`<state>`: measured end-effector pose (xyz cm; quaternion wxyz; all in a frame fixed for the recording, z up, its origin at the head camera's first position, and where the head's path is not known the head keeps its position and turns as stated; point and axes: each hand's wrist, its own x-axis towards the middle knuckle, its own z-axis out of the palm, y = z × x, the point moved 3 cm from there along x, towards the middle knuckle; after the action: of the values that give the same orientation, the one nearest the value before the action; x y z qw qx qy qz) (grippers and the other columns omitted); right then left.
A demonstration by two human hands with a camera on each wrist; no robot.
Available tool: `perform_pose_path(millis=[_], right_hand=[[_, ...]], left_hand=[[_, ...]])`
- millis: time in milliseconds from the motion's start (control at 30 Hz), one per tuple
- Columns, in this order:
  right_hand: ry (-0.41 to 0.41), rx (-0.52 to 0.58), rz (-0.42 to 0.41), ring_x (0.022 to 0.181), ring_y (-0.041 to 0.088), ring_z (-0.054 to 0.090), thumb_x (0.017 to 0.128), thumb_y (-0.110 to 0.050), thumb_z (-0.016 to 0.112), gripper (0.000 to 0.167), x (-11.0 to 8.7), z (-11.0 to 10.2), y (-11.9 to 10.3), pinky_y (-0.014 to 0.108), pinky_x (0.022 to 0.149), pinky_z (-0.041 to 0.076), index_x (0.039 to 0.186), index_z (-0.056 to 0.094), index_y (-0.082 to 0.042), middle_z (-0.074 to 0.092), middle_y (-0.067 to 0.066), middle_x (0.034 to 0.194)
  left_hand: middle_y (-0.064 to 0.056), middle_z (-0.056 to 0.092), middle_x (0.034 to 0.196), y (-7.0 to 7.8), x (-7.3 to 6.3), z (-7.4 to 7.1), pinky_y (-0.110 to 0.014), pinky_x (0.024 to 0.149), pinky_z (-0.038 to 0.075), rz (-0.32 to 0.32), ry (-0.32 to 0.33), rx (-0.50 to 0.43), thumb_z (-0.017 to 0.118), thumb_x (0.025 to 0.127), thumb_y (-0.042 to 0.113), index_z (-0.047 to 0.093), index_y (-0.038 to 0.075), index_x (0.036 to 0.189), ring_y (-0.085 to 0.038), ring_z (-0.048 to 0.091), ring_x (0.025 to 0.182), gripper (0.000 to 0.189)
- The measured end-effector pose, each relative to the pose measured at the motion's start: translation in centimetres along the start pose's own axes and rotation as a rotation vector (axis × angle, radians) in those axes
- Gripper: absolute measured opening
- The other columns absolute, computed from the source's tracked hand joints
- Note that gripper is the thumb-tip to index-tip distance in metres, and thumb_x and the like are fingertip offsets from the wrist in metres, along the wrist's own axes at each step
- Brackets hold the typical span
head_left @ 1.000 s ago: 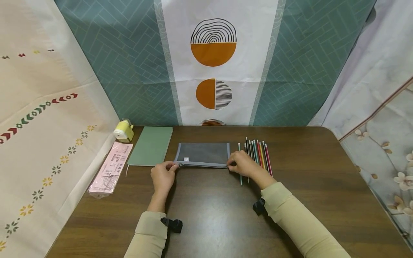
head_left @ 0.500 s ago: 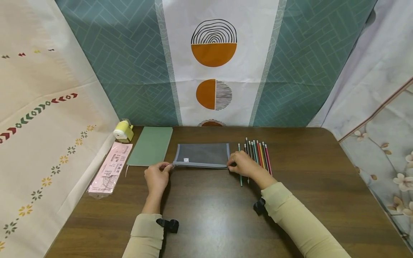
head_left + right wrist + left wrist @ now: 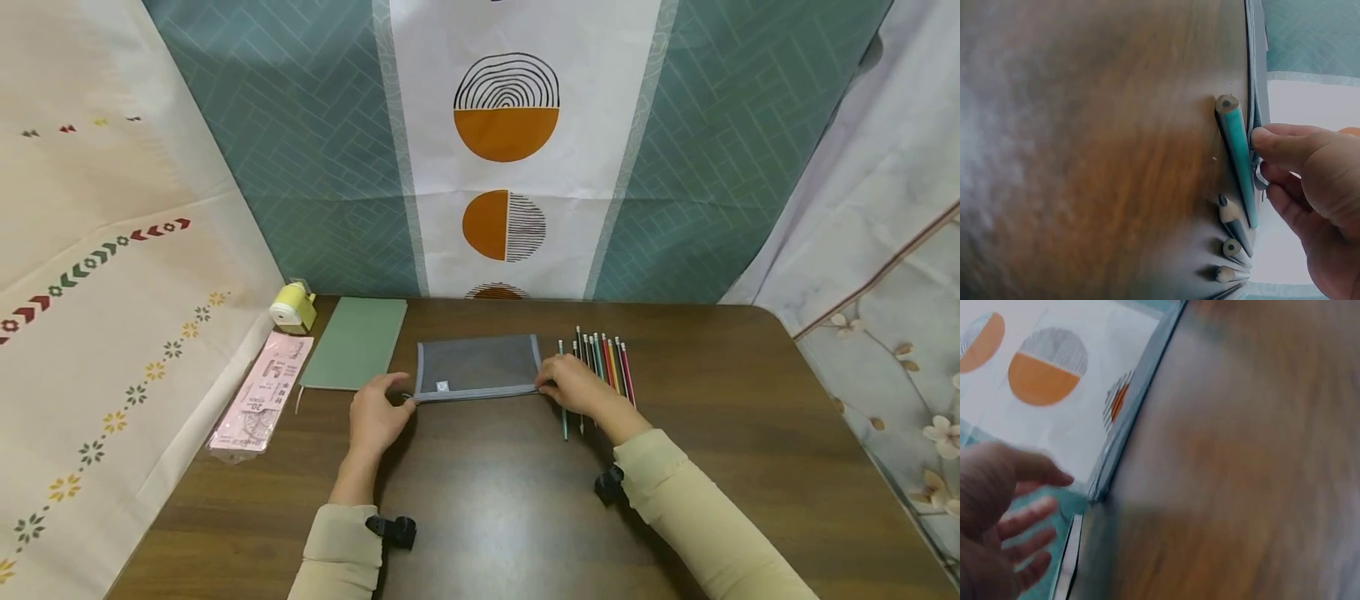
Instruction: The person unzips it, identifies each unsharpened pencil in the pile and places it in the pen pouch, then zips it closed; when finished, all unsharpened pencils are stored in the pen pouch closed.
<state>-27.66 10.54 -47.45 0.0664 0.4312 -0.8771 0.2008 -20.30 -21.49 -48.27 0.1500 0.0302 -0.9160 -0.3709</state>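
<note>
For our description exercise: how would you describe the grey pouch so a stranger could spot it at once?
On the dark brown table, look towards the patterned cloth hanging behind it. Between the green notebook and the pencils is the grey pouch, a wide rectangle. Unlike either neighbour, it has blue-grey trim and a small white label near its front left corner.

Grey pouch (image 3: 482, 364), plain green notebook (image 3: 356, 343)

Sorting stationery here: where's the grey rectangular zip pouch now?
In the head view, the pouch sits centrally, between the flat green notebook at left and the right hand, which pinches its near-right corner.
</note>
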Motion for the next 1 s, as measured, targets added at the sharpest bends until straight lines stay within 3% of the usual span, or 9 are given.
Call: perform_pose_path(millis=[167, 333, 433, 700, 1000], right_hand=[[-0.005, 0.03, 0.042, 0.085, 0.025, 0.07, 0.085, 0.002, 0.077, 0.007, -0.4, 0.1, 0.3, 0.038, 0.077, 0.058, 0.089, 0.078, -0.002, 0.072, 0.007, 0.09], [0.024, 0.09, 0.061, 0.089, 0.027, 0.07, 0.087, 0.0, 0.076, 0.006, -0.6, 0.0, 0.6, 0.042, 0.081, 0.057, 0.092, 0.078, -0.002, 0.073, 0.008, 0.094], [0.033, 0.15, 0.094, 0.092, 0.027, 0.07, 0.089, -0.004, 0.076, 0.006, -0.9, -0.2, 0.9, 0.043, 0.082, 0.057, 0.094, 0.078, -0.003, 0.074, 0.008, 0.096], [0.105, 0.262, 0.217, 0.094, 0.027, 0.07, 0.091, -0.01, 0.075, 0.013, -2.0, -1.6, 1.6, 0.045, 0.082, 0.056, 0.102, 0.078, -0.002, 0.075, 0.008, 0.102], [0.188, 0.258, 0.335, 0.101, 0.03, 0.069, 0.094, -0.014, 0.072, 0.019, -3.9, -2.5, 2.8, 0.051, 0.089, 0.053, 0.108, 0.076, -0.002, 0.075, 0.01, 0.105]], left_hand=[[-0.019, 0.058, 0.139, 1.2, 0.5, 1.6, -0.056, 0.108, 0.04, 0.122, -0.18, -0.079, 0.075, 0.083, 0.0, 0.067, -0.002, 0.127, -0.042, 0.049, 0.133, 0.044], [-0.019, 0.059, 0.139, 1.2, 1.4, 2.7, -0.053, 0.11, 0.04, 0.206, -0.277, 0.013, 0.078, 0.085, 0.002, 0.068, -0.004, 0.126, -0.04, 0.047, 0.136, 0.042], [-0.017, 0.061, 0.138, 0.9, 1.5, 3.0, -0.054, 0.11, 0.04, 0.223, -0.317, 0.077, 0.078, 0.087, 0.005, 0.07, -0.001, 0.124, -0.039, 0.047, 0.137, 0.039], [-0.012, 0.066, 0.132, 0.8, 1.3, 2.6, -0.057, 0.107, 0.041, 0.233, -0.276, 0.185, 0.076, 0.091, 0.018, 0.077, 0.008, 0.116, -0.037, 0.055, 0.13, 0.027], [-0.013, 0.069, 0.126, 0.6, 1.2, 2.6, -0.058, 0.107, 0.041, 0.251, -0.253, 0.187, 0.07, 0.096, 0.018, 0.079, 0.005, 0.109, -0.037, 0.057, 0.128, 0.02]])
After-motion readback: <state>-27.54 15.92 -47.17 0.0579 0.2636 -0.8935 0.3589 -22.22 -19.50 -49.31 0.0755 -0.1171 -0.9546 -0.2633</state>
